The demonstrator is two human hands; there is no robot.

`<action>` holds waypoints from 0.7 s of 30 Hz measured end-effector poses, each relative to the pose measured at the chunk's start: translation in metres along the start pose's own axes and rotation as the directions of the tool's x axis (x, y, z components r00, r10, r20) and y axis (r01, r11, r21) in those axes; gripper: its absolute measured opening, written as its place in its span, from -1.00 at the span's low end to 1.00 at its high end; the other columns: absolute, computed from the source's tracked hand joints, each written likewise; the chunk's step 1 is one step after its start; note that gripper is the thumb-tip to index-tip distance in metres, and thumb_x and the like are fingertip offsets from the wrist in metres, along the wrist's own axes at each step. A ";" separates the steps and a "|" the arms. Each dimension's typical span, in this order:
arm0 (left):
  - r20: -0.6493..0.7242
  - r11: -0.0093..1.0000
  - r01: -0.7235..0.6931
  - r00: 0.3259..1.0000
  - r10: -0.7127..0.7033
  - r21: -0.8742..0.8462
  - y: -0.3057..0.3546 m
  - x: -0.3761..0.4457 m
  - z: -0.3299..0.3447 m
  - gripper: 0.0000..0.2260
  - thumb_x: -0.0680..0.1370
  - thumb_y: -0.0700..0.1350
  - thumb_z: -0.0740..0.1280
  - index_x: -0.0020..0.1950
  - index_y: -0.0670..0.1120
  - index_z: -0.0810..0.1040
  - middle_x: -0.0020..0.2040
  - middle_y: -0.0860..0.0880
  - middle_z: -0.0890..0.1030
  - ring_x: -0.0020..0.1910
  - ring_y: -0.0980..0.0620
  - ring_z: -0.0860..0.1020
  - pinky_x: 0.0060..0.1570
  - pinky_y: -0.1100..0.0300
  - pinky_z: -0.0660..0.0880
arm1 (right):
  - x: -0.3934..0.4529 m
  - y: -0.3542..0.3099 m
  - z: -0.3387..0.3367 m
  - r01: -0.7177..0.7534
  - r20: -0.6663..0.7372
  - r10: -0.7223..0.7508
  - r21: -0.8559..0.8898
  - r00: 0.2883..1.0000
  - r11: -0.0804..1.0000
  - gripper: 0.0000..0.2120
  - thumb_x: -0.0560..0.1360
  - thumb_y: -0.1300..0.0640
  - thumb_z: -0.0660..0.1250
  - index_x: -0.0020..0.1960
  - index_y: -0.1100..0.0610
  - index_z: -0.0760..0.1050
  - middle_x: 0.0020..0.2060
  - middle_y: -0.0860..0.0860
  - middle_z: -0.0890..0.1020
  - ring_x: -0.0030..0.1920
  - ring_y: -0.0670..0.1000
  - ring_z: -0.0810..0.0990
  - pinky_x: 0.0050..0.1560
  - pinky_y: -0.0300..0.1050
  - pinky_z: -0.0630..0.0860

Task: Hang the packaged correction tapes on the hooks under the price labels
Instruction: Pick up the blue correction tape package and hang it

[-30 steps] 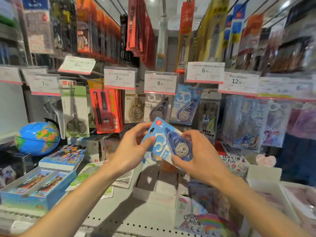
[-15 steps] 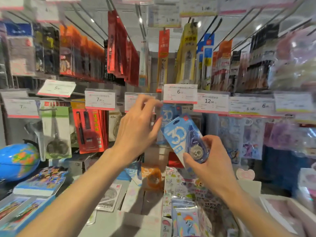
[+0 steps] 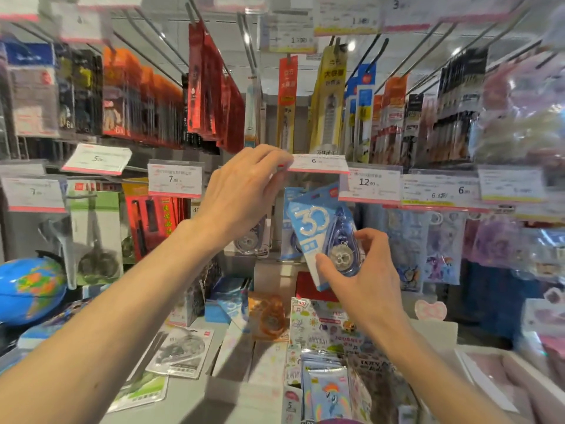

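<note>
- Your left hand (image 3: pixel 244 191) pinches the edge of the "6" price label (image 3: pixel 318 163), tipping it up.
- Your right hand (image 3: pixel 357 276) grips the blue packaged correction tape (image 3: pixel 318 228), tilted, just below that label.

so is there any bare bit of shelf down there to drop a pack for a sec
A little. A bare strip of grey shelf shows between the flat clear-packed tape and the pony sticker packs. Behind it, boxes and the orange tape pack crowd the space. The globe fills the left end. Both hands are busy: left hand lifting the 6 label, right hand gripping the blue correction tape.
</note>
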State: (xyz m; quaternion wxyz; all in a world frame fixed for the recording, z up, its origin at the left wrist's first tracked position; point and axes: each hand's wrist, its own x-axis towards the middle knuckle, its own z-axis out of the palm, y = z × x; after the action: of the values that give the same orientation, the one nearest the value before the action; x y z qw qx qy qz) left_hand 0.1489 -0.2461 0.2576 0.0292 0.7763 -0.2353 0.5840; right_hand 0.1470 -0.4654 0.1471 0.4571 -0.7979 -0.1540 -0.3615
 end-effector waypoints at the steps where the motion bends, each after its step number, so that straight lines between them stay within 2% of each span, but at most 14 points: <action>1: -0.002 1.000 0.004 1.000 -0.004 -0.001 0.000 0.000 0.001 -0.80 0.65 -0.09 0.25 0.26 -0.02 0.53 0.22 0.05 0.60 0.09 -0.04 0.58 -0.14 -0.11 0.60 | 0.001 -0.002 0.001 -0.002 -0.001 0.002 0.002 1.000 1.000 -0.37 0.36 -0.24 0.48 0.25 -0.11 0.22 0.18 -0.08 0.46 0.14 -0.03 0.52 0.07 -0.01 0.53; 8: 0.003 0.999 0.021 1.000 -0.021 -0.026 0.001 -0.002 0.000 -0.77 0.65 -0.09 0.27 0.30 -0.04 0.53 0.24 0.03 0.60 0.07 -0.03 0.60 -0.11 -0.11 0.60 | 0.002 -0.009 0.008 -0.004 -0.023 0.005 0.026 1.000 1.000 -0.38 0.35 -0.27 0.47 0.23 -0.14 0.22 0.17 -0.09 0.46 0.11 -0.04 0.56 0.07 0.08 0.57; 21: 0.015 0.999 0.021 1.000 -0.020 -0.042 0.000 -0.003 -0.004 -0.73 0.65 -0.04 0.24 0.33 -0.03 0.52 0.27 0.04 0.59 0.11 -0.02 0.60 -0.07 -0.11 0.62 | 0.006 -0.023 0.014 -0.011 -0.007 0.011 0.012 1.000 1.000 -0.39 0.37 -0.31 0.44 0.22 -0.10 0.21 0.18 -0.08 0.44 0.11 -0.05 0.49 0.10 -0.02 0.48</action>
State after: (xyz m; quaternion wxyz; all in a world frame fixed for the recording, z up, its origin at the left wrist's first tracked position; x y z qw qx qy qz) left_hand 0.1445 -0.2438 0.2559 0.0500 0.7822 -0.2399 0.5728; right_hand 0.1442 -0.4417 0.1605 0.4645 -0.7946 -0.1503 -0.3609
